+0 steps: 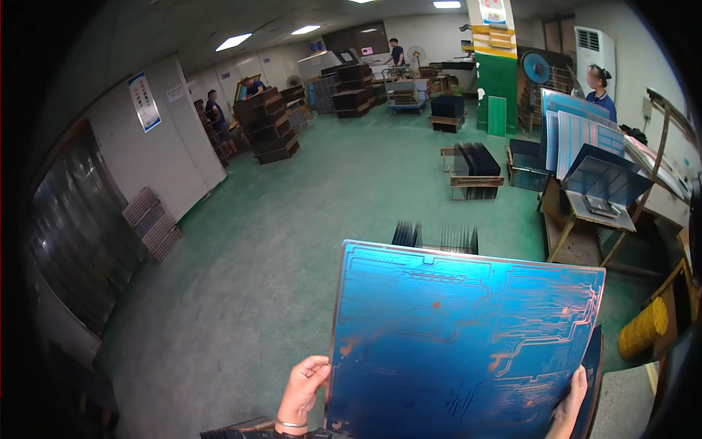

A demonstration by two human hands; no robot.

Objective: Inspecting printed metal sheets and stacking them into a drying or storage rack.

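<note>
Blue circuit panel [453, 329], traced with copper-coloured lines, tilts upright in the near centre of a workshop, held between a person's two bare hands above a green floor [241, 241]. The left hand [302, 388] pinches the panel's left edge between thumb and fingers, a metal band [291, 424] circling its wrist. The right hand [572, 402] grips the opposite edge lower down, its lower part running out at the near edge of view. Just beyond the panel's top edge, a row of thin dark uprights [406, 234] shows, partly hidden. Farther off to the right, dark boards [479, 162] stand in a low rack. At right, blue panels [585, 143] lean together at a worktable [585, 208], where a worker in a blue shirt [603, 100] stands behind them. A yellow roll [643, 328] sits at the near right. At far left, stacked brown trays [269, 124] rise beside another worker [214, 113], while a slatted stack [152, 223] leans against the left wall [164, 146].
</note>
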